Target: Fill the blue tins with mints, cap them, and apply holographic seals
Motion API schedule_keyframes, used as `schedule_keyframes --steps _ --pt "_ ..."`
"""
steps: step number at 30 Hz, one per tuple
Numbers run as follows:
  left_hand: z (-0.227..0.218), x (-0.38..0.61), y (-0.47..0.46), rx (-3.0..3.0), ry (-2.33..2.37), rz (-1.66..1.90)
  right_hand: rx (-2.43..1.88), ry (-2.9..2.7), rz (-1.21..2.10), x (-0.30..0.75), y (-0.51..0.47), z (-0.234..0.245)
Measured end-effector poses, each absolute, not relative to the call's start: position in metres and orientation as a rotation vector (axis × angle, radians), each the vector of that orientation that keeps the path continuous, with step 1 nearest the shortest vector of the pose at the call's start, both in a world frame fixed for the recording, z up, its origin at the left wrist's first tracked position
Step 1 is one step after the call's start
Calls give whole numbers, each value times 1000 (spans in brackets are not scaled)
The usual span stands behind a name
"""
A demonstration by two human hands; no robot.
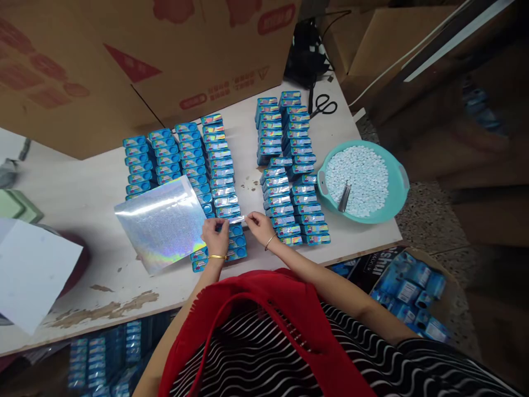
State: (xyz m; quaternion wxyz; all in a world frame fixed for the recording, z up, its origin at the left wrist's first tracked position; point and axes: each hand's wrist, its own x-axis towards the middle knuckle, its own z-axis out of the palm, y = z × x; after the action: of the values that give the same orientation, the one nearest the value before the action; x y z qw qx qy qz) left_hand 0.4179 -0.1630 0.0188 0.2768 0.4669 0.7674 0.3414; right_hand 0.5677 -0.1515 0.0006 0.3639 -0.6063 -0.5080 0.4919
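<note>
My left hand [215,236] and my right hand [259,225] each pinch one end of a small shiny holographic sticker strip [236,219], held just above the near end of a row of blue boxes [221,182]. Both hands are closed on the strip. My left hand rests over the nearest blue boxes of that row. A holographic sticker sheet [159,223] lies tilted on the rows just left of my left hand. A second block of blue boxes [289,171] stands right of my right hand.
A teal basin [399,182] of small white tablets with a metal scoop [344,197] sits at the right table edge. Scissors [324,105] lie at the back. Big cardboard boxes [144,60] stand behind the rows. White paper [31,273] lies at left. More blue boxes [407,289] sit below the table.
</note>
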Motion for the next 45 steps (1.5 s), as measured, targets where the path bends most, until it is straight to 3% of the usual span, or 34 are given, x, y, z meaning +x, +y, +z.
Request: schedule_keyframes --steps 10,15,19,23,29,33,37,45 --pt "18 425 -155 1455 2282 449 -1615 -1419 1264 565 -150 -28" --pt "20 421 -153 1424 2363 406 -1644 -1357 1213 561 -163 -33" --pt "20 422 -152 1403 2363 358 -1492 -1600 1219 563 -176 -35" --pt "20 417 -152 1416 2319 344 -1616 -1894 1111 569 -172 -30" --pt "29 344 -107 1673 2153 701 -1507 -2213 770 523 -105 16" --pt "31 287 -52 1843 2290 460 -1308 -2444 763 458 -55 26" --pt "20 266 -20 1957 2238 179 -1280 -2563 782 421 -34 6" --pt "3 264 -27 2164 2078 206 -1311 -2491 824 420 -41 -8"
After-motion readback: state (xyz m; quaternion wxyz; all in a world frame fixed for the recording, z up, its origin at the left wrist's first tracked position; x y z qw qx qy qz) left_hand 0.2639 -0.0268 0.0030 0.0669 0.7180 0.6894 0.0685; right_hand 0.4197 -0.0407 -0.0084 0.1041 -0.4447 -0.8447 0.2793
